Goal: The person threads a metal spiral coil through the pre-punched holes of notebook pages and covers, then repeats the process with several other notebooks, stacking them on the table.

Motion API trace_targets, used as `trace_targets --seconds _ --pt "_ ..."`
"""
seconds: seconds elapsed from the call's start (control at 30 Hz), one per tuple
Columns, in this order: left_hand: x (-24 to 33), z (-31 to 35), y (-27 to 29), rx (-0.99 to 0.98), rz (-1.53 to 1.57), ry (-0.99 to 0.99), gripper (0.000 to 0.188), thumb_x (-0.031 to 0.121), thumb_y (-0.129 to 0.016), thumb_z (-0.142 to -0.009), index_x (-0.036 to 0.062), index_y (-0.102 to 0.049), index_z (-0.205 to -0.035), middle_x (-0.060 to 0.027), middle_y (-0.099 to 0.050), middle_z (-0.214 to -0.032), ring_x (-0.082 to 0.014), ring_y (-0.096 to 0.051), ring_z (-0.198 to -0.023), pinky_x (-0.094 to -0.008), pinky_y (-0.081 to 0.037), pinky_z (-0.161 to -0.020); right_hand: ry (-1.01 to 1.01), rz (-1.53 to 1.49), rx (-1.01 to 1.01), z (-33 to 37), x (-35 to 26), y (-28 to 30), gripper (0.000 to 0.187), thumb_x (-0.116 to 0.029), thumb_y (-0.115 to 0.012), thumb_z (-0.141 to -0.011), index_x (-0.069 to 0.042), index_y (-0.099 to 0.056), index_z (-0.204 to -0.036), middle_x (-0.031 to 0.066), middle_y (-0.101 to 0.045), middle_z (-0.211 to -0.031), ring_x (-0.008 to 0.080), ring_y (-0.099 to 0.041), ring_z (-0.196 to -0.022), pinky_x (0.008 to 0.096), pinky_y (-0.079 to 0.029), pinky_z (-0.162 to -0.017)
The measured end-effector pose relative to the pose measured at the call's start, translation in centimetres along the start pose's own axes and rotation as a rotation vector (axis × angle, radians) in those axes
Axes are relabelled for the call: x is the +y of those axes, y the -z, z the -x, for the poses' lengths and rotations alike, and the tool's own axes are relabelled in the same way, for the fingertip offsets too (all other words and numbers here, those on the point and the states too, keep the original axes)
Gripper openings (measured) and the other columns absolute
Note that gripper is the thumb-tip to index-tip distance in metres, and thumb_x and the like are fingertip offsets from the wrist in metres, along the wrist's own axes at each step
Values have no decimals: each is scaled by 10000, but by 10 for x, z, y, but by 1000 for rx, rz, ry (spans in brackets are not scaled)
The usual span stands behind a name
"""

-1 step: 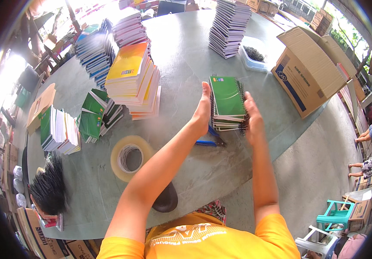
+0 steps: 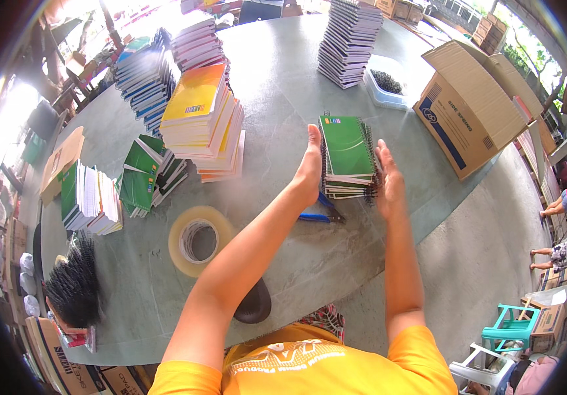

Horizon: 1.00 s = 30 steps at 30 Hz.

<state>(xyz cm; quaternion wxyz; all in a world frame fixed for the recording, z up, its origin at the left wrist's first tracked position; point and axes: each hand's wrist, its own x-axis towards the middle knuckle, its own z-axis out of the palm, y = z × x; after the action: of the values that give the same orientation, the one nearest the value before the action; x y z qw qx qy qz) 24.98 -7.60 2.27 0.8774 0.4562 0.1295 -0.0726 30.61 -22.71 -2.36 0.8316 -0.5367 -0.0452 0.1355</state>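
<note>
A stack of green-covered spiral notebooks [image 2: 348, 146] stands in front of me on the grey table, black coils along its right side. Flat along the stack's left side rests my left hand [image 2: 308, 168], fingers stretched out. My right hand [image 2: 390, 181] is held open beside the coil side, palm toward the stack, with a narrow gap visible. Blue-handled pliers [image 2: 316, 216] lie by the stack's near end, partly hidden behind my left wrist. A roll of clear tape [image 2: 181, 242] lies flat to the left of my left forearm.
Unbound yellow-covered pads [image 2: 194, 99] and loose green-covered booklets [image 2: 140, 181] stand at left. Black coils [image 2: 73, 283] are heaped near the left edge. At the back are a tall notebook stack [image 2: 346, 46], a plastic tub [image 2: 388, 85] and an open carton [image 2: 454, 125].
My right hand has moved slightly outward from the coil side of the notebook stack. The left hand and the stack look unmoved.
</note>
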Motion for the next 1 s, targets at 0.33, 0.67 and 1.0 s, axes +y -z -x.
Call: trace_targets --seconds 0.33,0.67,1.0 --pt "-42 -69 51 284 -540 -79 809 727 -216 -854 176 -234 -1446 -227 -354 -1388 -383 -332 -1285 -458 -283 -1057 -71 67 27 -4 23 -7 474 -275 -375 -950 -8 -397 -1341 87 -511 -1264 182 -491 -1145 298 -377 -972" --pt "21 144 157 556 -1469 -1049 104 106 -669 -779 66 -660 -874 -75 -653 -848 -287 -613 -807 -374 -498 -719 404 647 201 48 -47 37 414 -262 -464 -937 -66 -484 -1301 67 -481 -1340 161 -431 -1216 360 -291 -1031" --pt "37 177 321 1086 -1991 -720 461 147 -677 -729 89 -569 -1173 -128 -593 -1153 -281 -530 -1103 -423 -402 -888 572 798 -780 107 24 -119 272 -53 -617 -799 -56 -630 -1071 118 -618 -1125 257 -572 -1078 366 -436 -926"
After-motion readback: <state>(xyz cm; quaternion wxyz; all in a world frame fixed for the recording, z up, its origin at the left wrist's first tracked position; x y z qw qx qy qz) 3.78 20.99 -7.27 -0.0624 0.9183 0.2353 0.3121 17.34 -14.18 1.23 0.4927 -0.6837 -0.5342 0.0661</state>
